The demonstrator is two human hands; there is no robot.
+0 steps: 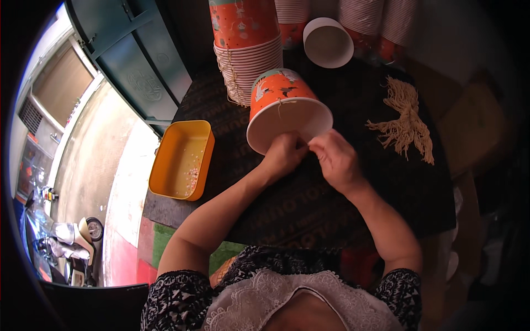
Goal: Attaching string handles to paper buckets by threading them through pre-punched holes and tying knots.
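Note:
An orange paper bucket (282, 91) with printed figures lies tipped on the table, its white mouth facing me. A short cord (280, 105) hangs at the upper part of its rim. My left hand (284, 154) is closed at the lower rim, with some fingertips reaching into the mouth. Right beside it, my right hand (335, 161) is closed in a pinch at the rim's lower right. Whatever lies between those fingertips is too small to make out. Behind the bucket stands a tall stack of similar buckets (247, 60) with cords hanging down its side.
A yellow plastic tub (207, 132) holding small pale and pink bits sits at the left edge of the dark table (287, 218). A bundle of beige cords (406, 118) lies to the right. Another bucket (328, 43) and wrapped stacks (361, 16) stand at the back. A green door (138, 66) opens left.

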